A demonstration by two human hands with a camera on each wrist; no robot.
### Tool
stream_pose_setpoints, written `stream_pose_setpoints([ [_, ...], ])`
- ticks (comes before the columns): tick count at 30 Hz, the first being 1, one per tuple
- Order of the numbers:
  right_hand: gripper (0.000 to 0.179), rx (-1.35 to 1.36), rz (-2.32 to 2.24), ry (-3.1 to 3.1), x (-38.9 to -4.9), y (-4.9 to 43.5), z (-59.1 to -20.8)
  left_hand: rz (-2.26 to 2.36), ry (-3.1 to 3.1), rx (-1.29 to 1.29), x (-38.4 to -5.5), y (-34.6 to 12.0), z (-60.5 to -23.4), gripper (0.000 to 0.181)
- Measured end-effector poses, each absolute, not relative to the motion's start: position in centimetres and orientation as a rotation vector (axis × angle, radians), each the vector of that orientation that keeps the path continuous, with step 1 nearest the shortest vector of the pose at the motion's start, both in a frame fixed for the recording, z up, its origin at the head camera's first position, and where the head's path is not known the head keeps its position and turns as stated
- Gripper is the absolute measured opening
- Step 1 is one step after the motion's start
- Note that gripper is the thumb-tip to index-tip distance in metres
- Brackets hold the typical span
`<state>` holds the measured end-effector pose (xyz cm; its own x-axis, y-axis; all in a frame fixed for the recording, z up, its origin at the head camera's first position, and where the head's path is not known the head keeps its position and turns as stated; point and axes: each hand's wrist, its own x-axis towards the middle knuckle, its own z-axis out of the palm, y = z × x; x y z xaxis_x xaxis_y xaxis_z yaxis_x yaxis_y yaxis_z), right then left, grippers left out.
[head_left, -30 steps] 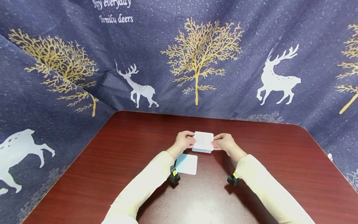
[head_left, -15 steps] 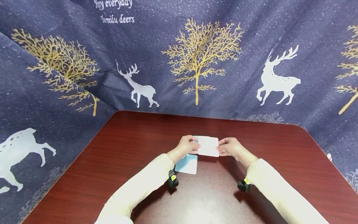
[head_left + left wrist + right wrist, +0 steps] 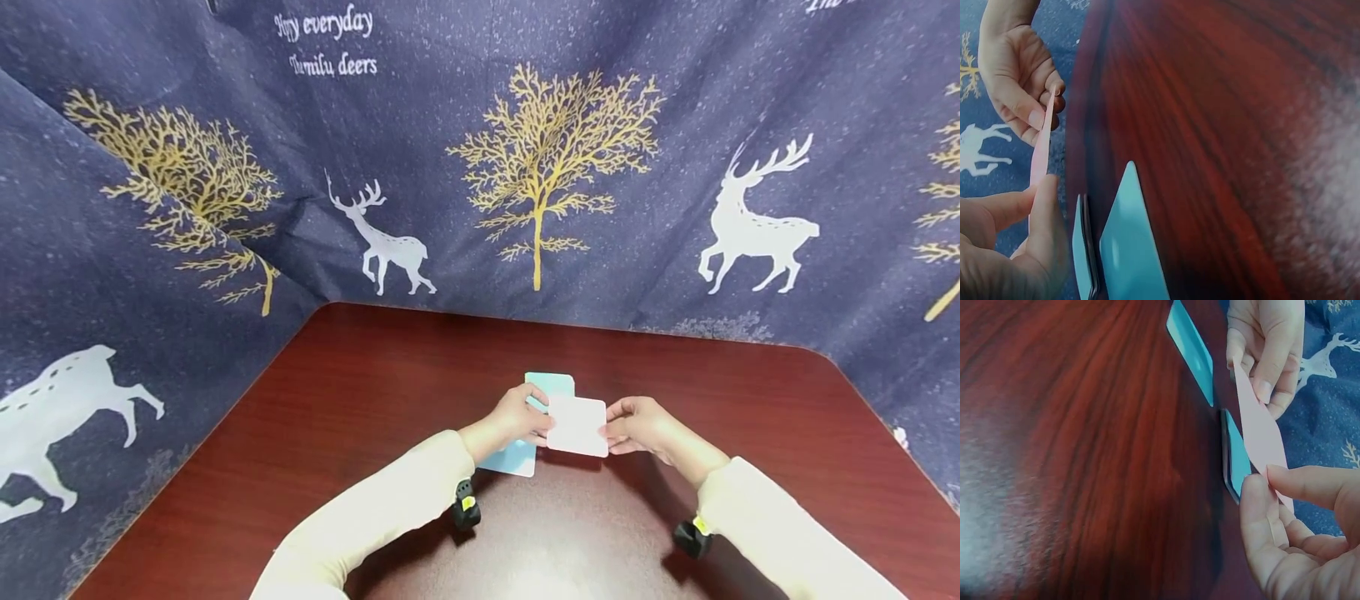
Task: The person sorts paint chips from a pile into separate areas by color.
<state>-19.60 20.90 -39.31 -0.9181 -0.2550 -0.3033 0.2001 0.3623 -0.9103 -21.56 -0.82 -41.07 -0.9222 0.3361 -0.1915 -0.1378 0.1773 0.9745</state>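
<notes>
A thin, pale pinkish-white square card with rounded corners (image 3: 576, 427) is held up between both hands over the table. My left hand (image 3: 519, 418) pinches its left edge between thumb and fingers; my right hand (image 3: 643, 428) pinches the right edge the same way. Behind it lies a light-blue card (image 3: 551, 382), which the right wrist view shows topping a small stack (image 3: 1236, 456) with dark edges. Another light-blue card (image 3: 513, 460) rests flat, nearer the body, partly covered by the left hand. From the left wrist, the held card (image 3: 1041, 153) appears almost edge-on.
The table (image 3: 390, 375) is reddish-brown wood with a bright glare near the front. A dark blue cloth (image 3: 450, 100) with deer and trees hangs beyond its far edge. Each wrist carries a small black camera (image 3: 467, 510).
Both hands have brought the pale card toward the body and rightward, off the blue stack, which now shows behind it. The left hand now covers more of the nearer blue card.
</notes>
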Motion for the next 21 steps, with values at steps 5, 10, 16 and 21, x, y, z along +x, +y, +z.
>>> stream_pose_setpoints([
  [5,0.022,-0.029,-1.530,2.265,-18.9,21.1,-39.2,1.770,2.075,0.185,-21.0,-0.5,-41.1,0.025],
  [10,0.014,-0.044,-1.468,2.288,-18.1,21.6,-39.5,1.744,2.047,0.185,-20.2,-0.1,-41.1,0.022],
  [16,0.012,-0.043,-1.437,2.287,-17.8,21.9,-39.8,1.679,2.099,0.209,-19.8,0.4,-41.2,0.019],
  [21,0.013,-0.041,-1.416,2.321,-17.7,21.8,-40.1,1.608,2.137,0.205,-19.8,0.6,-41.0,0.018],
])
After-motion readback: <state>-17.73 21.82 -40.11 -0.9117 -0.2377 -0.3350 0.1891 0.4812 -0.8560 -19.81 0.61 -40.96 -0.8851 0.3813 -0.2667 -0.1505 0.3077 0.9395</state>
